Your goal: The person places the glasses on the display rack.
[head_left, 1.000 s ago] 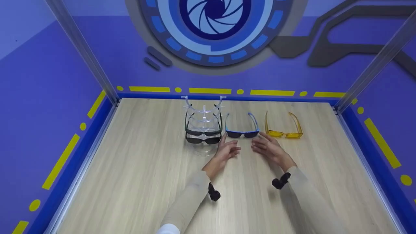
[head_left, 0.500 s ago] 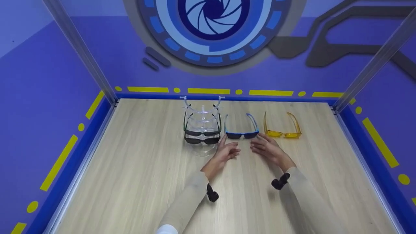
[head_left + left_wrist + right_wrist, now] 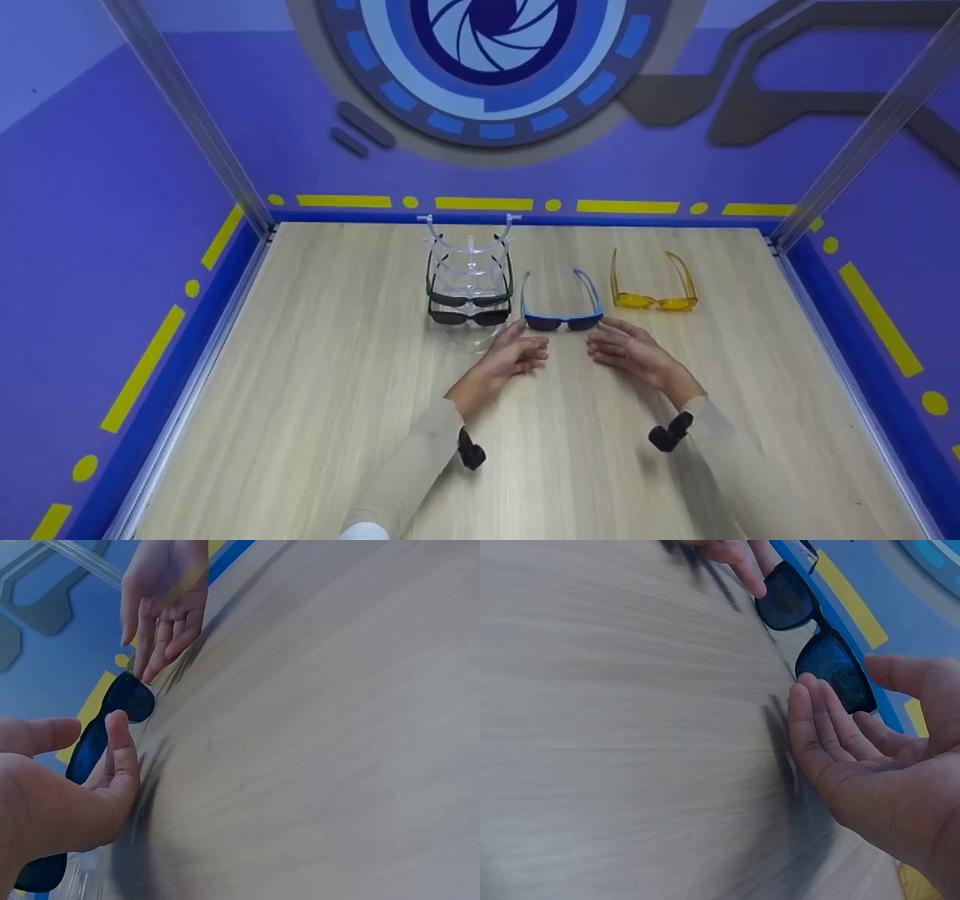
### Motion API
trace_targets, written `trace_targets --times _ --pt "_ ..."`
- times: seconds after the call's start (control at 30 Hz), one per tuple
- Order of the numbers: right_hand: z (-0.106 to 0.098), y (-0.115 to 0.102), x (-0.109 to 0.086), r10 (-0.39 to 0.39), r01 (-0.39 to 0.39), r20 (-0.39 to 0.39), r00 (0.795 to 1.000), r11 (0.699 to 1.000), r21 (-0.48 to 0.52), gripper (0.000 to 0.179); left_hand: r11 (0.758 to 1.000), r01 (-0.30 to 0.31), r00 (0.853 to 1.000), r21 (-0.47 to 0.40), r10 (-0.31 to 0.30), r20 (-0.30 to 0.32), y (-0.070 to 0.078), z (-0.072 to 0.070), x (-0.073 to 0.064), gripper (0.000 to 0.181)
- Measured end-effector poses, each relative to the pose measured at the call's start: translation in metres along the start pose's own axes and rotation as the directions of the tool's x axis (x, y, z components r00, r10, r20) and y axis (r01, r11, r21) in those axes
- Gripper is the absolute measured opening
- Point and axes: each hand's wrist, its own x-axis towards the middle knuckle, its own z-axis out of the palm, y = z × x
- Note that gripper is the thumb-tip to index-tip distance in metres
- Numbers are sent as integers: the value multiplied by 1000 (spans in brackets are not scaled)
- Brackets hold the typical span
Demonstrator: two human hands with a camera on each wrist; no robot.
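Blue-framed sunglasses (image 3: 564,322) with dark lenses stand on the table, temples pointing to the back wall. At their left end is my left hand (image 3: 504,361), index finger stretched to the frame corner. My right hand (image 3: 643,358) reaches the opposite corner with its index finger. Both thumbs stay apart from the sunglasses in the wrist views, and the fingers are extended or loosely bent. In the right wrist view, fingertips of the right hand overlap the lower edge of a lens (image 3: 832,664); whether they press on it, I cannot tell.
Left of the hands, a clear display stand (image 3: 471,259) bears green-framed sunglasses (image 3: 469,301) above black sunglasses (image 3: 470,318); its upper arms hold nothing. Yellow glasses (image 3: 655,302) lie to the right. Blue walls (image 3: 480,169) enclose the wooden table (image 3: 300,375) at the back and sides.
The blue sunglasses have come slightly toward me, with both hands drawing back alongside. The yellow glasses and the stand keep their places; the head view has shifted a little.
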Motion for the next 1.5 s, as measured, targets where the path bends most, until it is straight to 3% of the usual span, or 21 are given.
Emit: trace_targets --times 0.37,0.8,1.1,1.27,1.5 --pt "0 10 -25 35 -36 55 998 999 22 70 994 51 993 101 -61 97 0 -14 -25 73" --pt "1 15 -45 59 -57 138 989 998 -20 72 993 32 988 117 -49 148 -4 -24 -43 64" --pt "-1 17 -49 67 -64 134 989 998 -29 66 983 55 994 174 -71 87 -3 -30 -45 56" --pt "-8 11 -49 55 -55 112 992 998 -9 66 981 32 999 193 -37 26 5 -36 -46 51" --pt "-14 0 -41 39 -44 70 997 996 72 68 984 -22 999 176 30 -42 11 -35 -38 59"
